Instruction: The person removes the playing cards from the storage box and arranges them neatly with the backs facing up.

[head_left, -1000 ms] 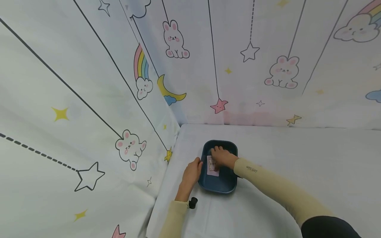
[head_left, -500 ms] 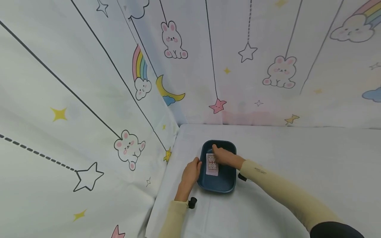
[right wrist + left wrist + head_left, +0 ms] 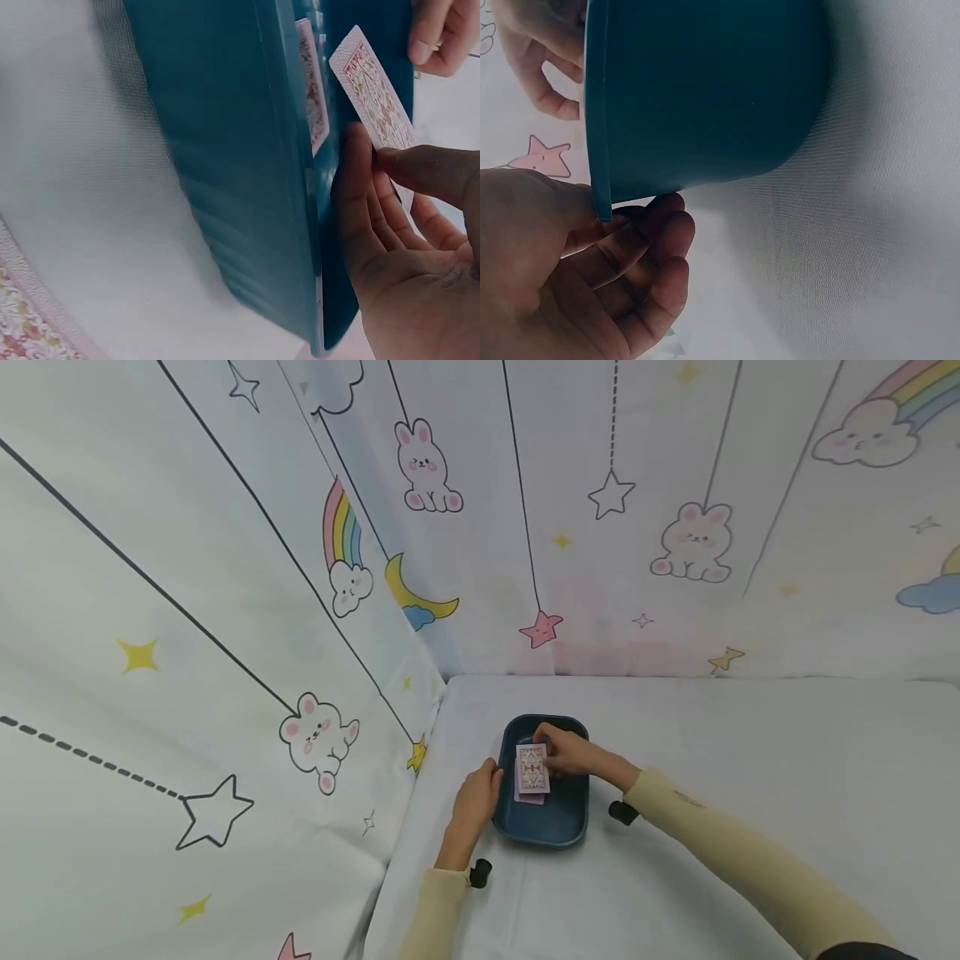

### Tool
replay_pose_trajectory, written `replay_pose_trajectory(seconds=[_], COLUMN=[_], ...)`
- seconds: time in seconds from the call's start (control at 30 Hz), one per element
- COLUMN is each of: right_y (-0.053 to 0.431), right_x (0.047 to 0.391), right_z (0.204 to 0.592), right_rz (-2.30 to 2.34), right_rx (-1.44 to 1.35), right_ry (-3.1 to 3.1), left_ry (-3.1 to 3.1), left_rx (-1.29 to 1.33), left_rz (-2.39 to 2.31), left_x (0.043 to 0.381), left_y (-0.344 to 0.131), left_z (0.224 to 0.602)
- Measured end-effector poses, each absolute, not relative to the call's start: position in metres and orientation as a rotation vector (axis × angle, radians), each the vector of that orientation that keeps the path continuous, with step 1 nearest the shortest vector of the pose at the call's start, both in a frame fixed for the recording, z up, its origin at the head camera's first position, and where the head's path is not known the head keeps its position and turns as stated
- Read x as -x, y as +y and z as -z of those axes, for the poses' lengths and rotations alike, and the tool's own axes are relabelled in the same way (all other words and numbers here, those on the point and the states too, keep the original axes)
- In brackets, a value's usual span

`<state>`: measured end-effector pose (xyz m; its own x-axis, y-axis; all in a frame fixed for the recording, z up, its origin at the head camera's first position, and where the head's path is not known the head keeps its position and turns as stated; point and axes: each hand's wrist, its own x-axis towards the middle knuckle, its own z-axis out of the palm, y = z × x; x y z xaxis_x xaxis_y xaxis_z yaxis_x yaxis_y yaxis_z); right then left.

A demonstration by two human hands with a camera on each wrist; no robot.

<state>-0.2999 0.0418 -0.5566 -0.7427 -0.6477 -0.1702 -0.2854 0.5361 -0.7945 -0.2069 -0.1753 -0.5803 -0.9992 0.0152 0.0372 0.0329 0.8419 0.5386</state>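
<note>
A dark blue tub (image 3: 564,827) with rounded corners stands on the white cloth. My left hand (image 3: 477,795) grips its left rim; in the left wrist view the thumb is at the rim and the curled fingers lie against the outer wall (image 3: 712,97). Over the tub, my right hand (image 3: 572,753) pinches a playing card (image 3: 533,767) with an ornate red-and-white back. The right wrist view shows this card (image 3: 379,97) tilted between thumb and fingers. Below it, another card (image 3: 530,799) lies in the tub, mostly covered in the head view.
White cloth (image 3: 712,760) spreads right of the tub. Printed curtains (image 3: 600,560) with rabbits and stars rise behind and at left. A black wrist camera (image 3: 623,812) sits at the right wrist. A patterned piece (image 3: 30,322) shows in the right wrist view's corner.
My right hand has lifted a card off the one beneath and drawn slightly back to the right, uncovering its patterned back. My left hand has stayed on the tub's rim.
</note>
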Motion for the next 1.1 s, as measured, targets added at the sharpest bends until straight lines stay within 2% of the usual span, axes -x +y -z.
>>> replay_pose_trajectory(seconds=[0.47,0.87,1.1], right_y=[0.090,0.175,0.226], right_x=[0.291,0.273,0.262], right_z=[0.558,0.571,0.597], right_rz=[1.313,1.418,1.413], right_rx=[0.739,0.551,0.439], right_ry=[2.262,2.334,2.390], left_ry=[-3.001,-3.017,-3.014], left_rx=[0.022,0.005,0.012], left_rz=[0.887,0.883,0.876], left_x=[0.205,0.206,0.207], left_y=[-0.177,-0.175,-0.174], left_z=[0.582,0.583,0.582])
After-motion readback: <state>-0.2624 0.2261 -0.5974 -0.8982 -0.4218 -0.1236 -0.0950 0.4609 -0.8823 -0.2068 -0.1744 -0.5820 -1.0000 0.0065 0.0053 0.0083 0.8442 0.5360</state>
